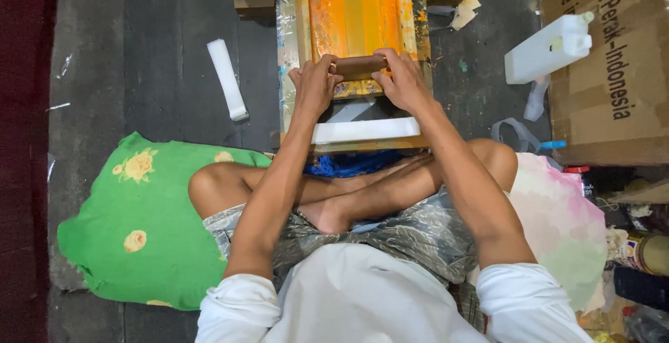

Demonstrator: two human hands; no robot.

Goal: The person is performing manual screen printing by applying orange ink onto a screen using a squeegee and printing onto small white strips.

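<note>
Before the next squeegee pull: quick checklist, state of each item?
1. Left hand on the wooden squeegee handle: ok, fingers wrapped round its left end.
2. Right hand on the handle: ok, gripping the right end.
3. Squeegee sits at the near end of the orange-inked screen frame: ok.
4. Ink on the mesh ahead of the blade: ok, orange covers the screen.
5. Blade edge contact with the mesh: cannot tell, hidden by the hands.
6. White strip across the frame's near end, between frame and crossed legs: lies close behind the hands; whether it is in the way, cannot tell.
</note>
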